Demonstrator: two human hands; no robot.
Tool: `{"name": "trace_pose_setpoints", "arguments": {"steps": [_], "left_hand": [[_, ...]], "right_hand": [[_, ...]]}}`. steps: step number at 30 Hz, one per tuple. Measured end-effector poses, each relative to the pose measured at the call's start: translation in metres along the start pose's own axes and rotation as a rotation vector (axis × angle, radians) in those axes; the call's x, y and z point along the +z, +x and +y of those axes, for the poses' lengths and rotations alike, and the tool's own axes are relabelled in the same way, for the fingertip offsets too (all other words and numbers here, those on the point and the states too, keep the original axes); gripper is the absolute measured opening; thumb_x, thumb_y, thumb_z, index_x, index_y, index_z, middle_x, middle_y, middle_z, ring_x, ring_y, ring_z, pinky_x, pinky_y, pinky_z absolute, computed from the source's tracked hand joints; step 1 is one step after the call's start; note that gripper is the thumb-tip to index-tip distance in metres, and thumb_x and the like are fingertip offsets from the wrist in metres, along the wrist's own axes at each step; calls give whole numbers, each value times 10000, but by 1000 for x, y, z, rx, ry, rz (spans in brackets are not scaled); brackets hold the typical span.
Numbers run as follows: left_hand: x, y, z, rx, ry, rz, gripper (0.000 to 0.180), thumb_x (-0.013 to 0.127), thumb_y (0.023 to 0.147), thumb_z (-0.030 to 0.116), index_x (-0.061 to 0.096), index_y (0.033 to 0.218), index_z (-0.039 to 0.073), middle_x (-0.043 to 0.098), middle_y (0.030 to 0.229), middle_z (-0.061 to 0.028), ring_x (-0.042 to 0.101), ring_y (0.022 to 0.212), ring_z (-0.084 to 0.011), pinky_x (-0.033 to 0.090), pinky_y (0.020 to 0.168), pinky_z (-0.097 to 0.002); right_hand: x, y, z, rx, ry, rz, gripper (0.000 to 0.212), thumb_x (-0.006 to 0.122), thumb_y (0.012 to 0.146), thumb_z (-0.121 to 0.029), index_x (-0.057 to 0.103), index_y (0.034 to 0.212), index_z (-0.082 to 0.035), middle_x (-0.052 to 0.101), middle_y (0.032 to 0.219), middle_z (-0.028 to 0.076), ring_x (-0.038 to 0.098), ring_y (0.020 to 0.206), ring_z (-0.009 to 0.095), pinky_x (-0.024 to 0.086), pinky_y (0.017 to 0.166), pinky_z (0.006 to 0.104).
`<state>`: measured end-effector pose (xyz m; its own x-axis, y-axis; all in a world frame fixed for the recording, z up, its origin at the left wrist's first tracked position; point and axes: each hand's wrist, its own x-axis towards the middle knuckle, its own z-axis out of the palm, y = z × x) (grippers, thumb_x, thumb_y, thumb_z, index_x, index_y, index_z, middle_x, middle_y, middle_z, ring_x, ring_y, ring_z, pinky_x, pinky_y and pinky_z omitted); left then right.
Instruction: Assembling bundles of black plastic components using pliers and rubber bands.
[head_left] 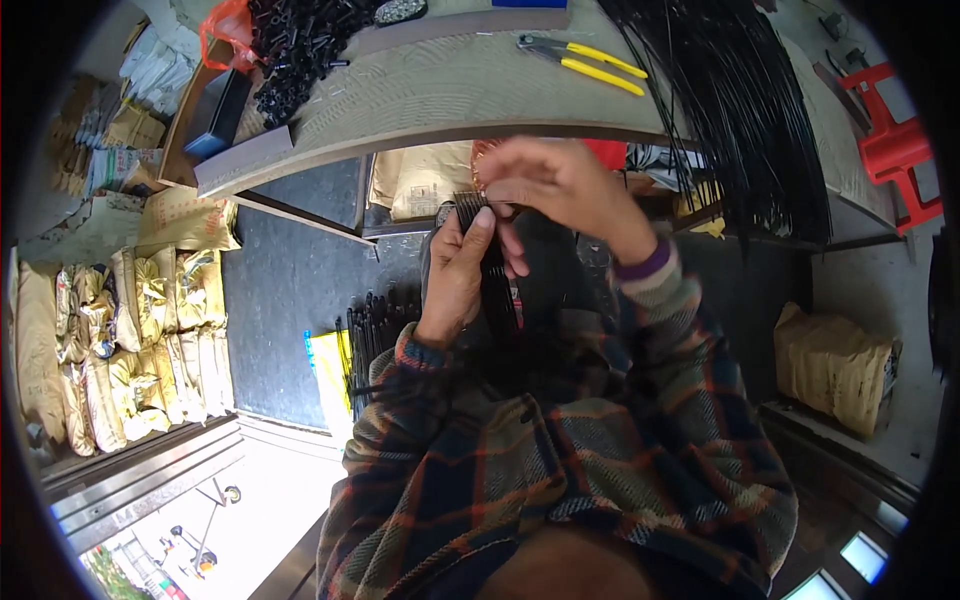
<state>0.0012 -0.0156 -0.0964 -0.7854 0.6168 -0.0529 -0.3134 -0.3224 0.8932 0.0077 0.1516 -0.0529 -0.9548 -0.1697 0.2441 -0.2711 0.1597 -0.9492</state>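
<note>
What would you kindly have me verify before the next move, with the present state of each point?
1. Left hand closed around the black rods: ok.
2. Right hand pinching a rod at their upper ends: cannot tell, blurred.
3. Rod tips level with each other: cannot tell, too small.
4. Yellow-handled pliers lying on the table: ok.
5. Long black strands wholly on the table: not ok, they hang over its edge.

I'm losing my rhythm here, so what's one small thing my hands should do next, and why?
I'd probably use the right hand to even up the top ends of the black strips: the left hand has the bundle gripped just below those ends, and the right hand is right beside them.
</note>
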Motion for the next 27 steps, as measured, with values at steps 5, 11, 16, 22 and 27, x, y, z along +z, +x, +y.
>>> {"name": "trace_pose_setpoints", "arguments": {"steps": [5,11,16,22,27], "left_hand": [[-5,-3,18,-59,-65,31,268,427,931,213,478,1067,-11,625,855,-143,624,684,-191,483,591,-257],[-14,0,9,-49,-55,193,251,420,931,177,508,1051,-26,624,845,-133,594,633,-158,460,574,-247],[-10,1,7,-51,-120,230,257,458,916,219,526,1018,-7,621,778,-95,564,571,-120,443,540,-225],[-34,6,6,-58,-142,214,219,447,923,188,525,1003,-1,596,730,-66,500,544,-86,413,533,-217],[-57,17,11,-95,-190,258,217,452,925,197,526,980,0,591,718,-64,489,538,-83,404,537,-205]], "right_hand": [[21,-2,-1,103,-178,163,109,592,820,-67,583,887,19,616,773,58,568,737,80,448,628,231],[-12,37,-13,-16,-634,206,176,570,823,-180,576,900,-22,602,787,128,593,712,247,448,631,309],[-90,193,5,-237,-983,546,164,550,804,-177,599,899,-53,621,813,126,594,762,323,469,641,362],[-109,316,82,38,-1443,231,149,528,778,-150,617,859,-61,625,852,154,607,819,326,488,681,416],[-112,347,112,175,-1526,220,175,503,768,-108,620,877,-38,613,893,200,608,834,359,493,716,443]]}}
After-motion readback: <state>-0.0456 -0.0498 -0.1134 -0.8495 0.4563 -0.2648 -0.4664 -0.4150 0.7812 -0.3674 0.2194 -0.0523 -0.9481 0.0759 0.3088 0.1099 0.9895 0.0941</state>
